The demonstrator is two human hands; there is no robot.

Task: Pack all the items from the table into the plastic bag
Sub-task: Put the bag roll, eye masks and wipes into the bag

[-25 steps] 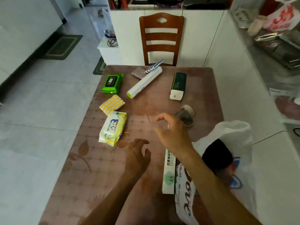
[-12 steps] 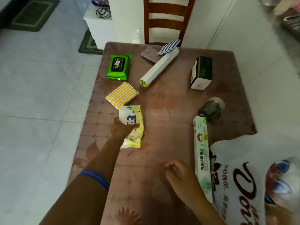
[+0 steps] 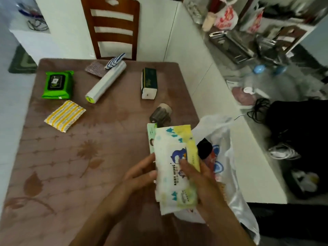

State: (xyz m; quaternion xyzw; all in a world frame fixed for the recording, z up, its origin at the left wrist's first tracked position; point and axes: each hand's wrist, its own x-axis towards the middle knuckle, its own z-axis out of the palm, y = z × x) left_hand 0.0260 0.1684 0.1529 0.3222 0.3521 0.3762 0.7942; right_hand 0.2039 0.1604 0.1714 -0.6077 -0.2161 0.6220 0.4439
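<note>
A white and yellow wipes pack (image 3: 174, 167) with a blue cartoon print is held above the table's right side. My left hand (image 3: 140, 176) grips its left edge and my right hand (image 3: 197, 180) grips its right edge. Just to the right lies the white plastic bag (image 3: 223, 139), its mouth open and something dark inside. A long green-and-white box (image 3: 151, 132) lies half hidden under the pack. Farther back on the brown table (image 3: 71, 166) are a green wipes pack (image 3: 56, 84), a yellow striped cloth (image 3: 64, 115), a white roll (image 3: 106, 81), a dark green tissue box (image 3: 149, 82) and a dark tape roll (image 3: 160, 114).
A patterned pad (image 3: 94, 68) and a striped item (image 3: 114, 60) lie at the table's far edge. A wooden chair (image 3: 113, 27) stands behind the table. A white counter (image 3: 221, 96) borders the right side. Cluttered shelves and a black bag (image 3: 298, 135) sit farther right.
My left hand lifted the white and yellow wipes pack from the table's left middle and carried it right, beside the bag. My right hand came up and took hold of its other edge.
</note>
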